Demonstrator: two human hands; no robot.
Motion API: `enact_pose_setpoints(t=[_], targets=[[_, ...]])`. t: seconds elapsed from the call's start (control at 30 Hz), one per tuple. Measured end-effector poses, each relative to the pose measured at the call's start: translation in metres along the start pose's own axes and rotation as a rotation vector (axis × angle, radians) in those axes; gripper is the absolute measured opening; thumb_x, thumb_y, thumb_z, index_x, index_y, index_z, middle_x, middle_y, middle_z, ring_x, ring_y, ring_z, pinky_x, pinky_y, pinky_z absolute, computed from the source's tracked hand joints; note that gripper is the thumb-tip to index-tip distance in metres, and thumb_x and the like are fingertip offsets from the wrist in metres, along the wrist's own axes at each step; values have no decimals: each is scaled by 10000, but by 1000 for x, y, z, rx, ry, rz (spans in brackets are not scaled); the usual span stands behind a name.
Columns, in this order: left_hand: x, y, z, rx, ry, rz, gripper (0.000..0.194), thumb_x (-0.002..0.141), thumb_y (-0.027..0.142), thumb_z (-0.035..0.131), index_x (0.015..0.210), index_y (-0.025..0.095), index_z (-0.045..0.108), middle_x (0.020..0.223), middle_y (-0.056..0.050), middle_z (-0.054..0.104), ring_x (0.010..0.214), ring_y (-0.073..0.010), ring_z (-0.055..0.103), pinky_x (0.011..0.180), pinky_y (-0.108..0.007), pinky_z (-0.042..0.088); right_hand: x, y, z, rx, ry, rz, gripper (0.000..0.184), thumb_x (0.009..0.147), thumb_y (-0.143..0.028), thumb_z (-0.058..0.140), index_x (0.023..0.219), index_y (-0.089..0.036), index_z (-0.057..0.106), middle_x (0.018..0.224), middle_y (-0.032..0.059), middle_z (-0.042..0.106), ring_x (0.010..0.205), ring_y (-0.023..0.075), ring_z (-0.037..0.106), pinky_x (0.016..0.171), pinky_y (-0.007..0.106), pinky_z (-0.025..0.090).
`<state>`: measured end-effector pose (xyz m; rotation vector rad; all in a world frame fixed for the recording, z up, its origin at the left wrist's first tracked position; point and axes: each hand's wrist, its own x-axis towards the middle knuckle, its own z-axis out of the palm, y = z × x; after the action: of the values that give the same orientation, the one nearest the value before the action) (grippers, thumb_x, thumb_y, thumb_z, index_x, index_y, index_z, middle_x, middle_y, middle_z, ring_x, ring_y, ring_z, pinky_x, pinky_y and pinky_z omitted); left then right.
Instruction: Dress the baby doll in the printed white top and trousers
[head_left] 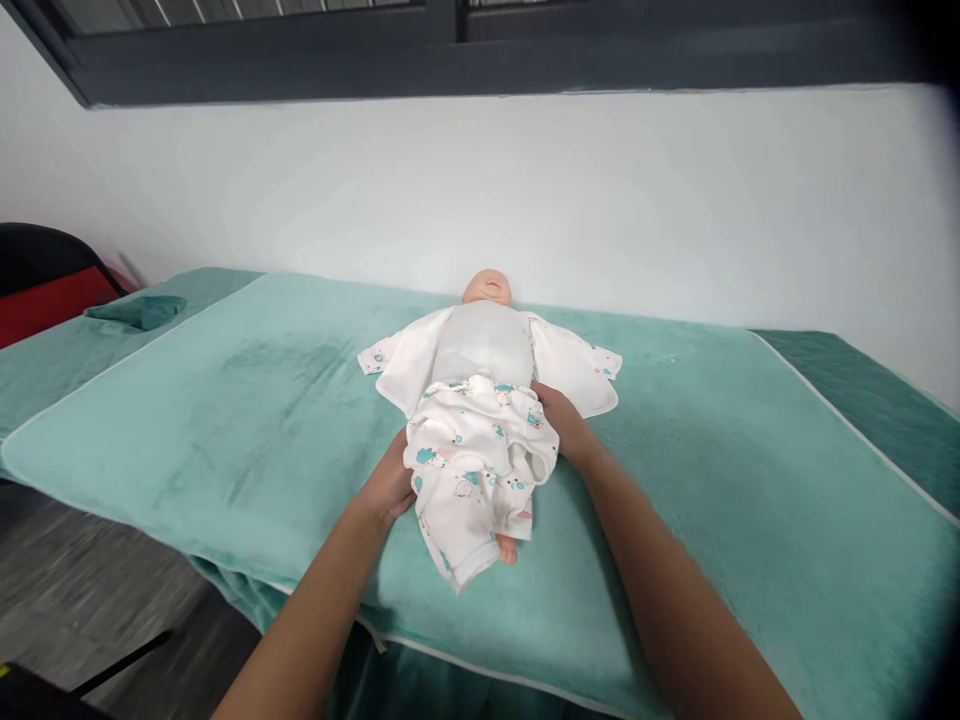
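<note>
A baby doll (pixel 487 288) lies on its back on a teal blanket (pixel 262 400), head toward the wall, its torso grey. An open white printed top (pixel 570 365) is spread under it. White printed trousers (pixel 472 470) are bunched over its legs, and one small foot (pixel 507 548) pokes out at the bottom. My left hand (pixel 390 485) grips the trousers' waist at the doll's left side, fingers tucked under the cloth. My right hand (pixel 562 420) holds the waist on the other side, fingers curled into the fabric.
The blanket covers a padded table (pixel 870 400) against a white wall, below a dark window frame (pixel 450 50). A folded green cloth (pixel 139 312) lies at the far left corner. A black and red chair (pixel 45 290) stands at the left. Grey floor (pixel 90 590) shows below.
</note>
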<state>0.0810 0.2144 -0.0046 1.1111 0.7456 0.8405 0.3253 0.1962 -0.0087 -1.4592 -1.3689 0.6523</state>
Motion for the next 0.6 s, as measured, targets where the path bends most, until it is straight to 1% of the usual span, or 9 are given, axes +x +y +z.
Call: enact_pose_setpoints(t=[0.1, 0.17, 0.2, 0.27, 0.33, 0.4, 0.47, 0.53, 0.6], targets=[[-3, 4, 5, 79, 113, 114, 404, 614, 288, 792, 998, 216, 687, 817, -50, 718, 902, -271, 665, 710, -337, 531, -1, 3, 1, 17, 7, 89, 149, 741, -355, 594, 787, -214, 606, 785, 10, 680, 771, 214, 581, 706, 323, 462], [-3, 3, 4, 61, 178, 132, 303, 645, 274, 757, 931, 220, 672, 772, -21, 695, 824, -230, 652, 669, -313, 508, -1, 6, 2, 70, 36, 130, 185, 748, -346, 554, 869, -219, 612, 846, 7, 690, 814, 212, 588, 732, 321, 462], [-1, 2, 2, 19, 186, 121, 250, 667, 264, 732, 903, 218, 661, 749, -7, 678, 778, -208, 642, 650, -302, 497, -1, 8, 2, 99, 53, 137, 211, 748, -340, 542, 908, -223, 613, 877, 9, 696, 837, 212, 594, 756, 326, 466], [2, 0, -4, -102, 163, 86, 176, 709, 248, 678, 876, 209, 640, 716, 12, 641, 693, -168, 615, 613, -280, 474, 0, 11, 2, 145, 82, 140, 249, 737, -331, 536, 954, -231, 608, 918, 16, 703, 864, 215, 604, 793, 341, 473], [6, -1, -10, -207, 129, 69, 153, 740, 250, 650, 881, 194, 630, 717, 13, 618, 641, -142, 590, 586, -263, 457, 0, 13, 3, 182, 109, 148, 265, 727, -327, 538, 968, -234, 597, 941, 29, 709, 870, 214, 613, 809, 351, 482], [10, 2, -14, -254, 113, 72, 139, 761, 272, 665, 852, 178, 617, 709, 15, 595, 608, -119, 561, 563, -244, 438, 0, 13, 3, 218, 143, 167, 284, 719, -320, 539, 983, -229, 587, 974, 45, 711, 886, 215, 624, 821, 358, 494], [14, 6, -14, -235, 126, 81, 177, 762, 299, 710, 818, 172, 600, 682, 28, 567, 576, -98, 525, 543, -225, 411, -1, 11, 3, 222, 188, 165, 310, 712, -297, 540, 1009, -223, 587, 1032, 64, 699, 934, 220, 631, 859, 371, 495], [21, 11, -13, -152, 173, 108, 221, 755, 326, 746, 814, 174, 596, 682, 38, 563, 570, -85, 501, 537, -211, 387, -3, 9, 4, 212, 209, 130, 359, 715, -271, 541, 1068, -222, 581, 1112, 82, 675, 1008, 227, 626, 905, 387, 486], [30, 16, -11, -38, 229, 182, 239, 766, 352, 749, 855, 180, 610, 822, 12, 636, 665, -99, 549, 598, -214, 417, -4, 8, 6, 202, 209, 86, 411, 730, -254, 541, 1139, -218, 560, 1177, 102, 646, 1086, 234, 607, 936, 396, 479]])
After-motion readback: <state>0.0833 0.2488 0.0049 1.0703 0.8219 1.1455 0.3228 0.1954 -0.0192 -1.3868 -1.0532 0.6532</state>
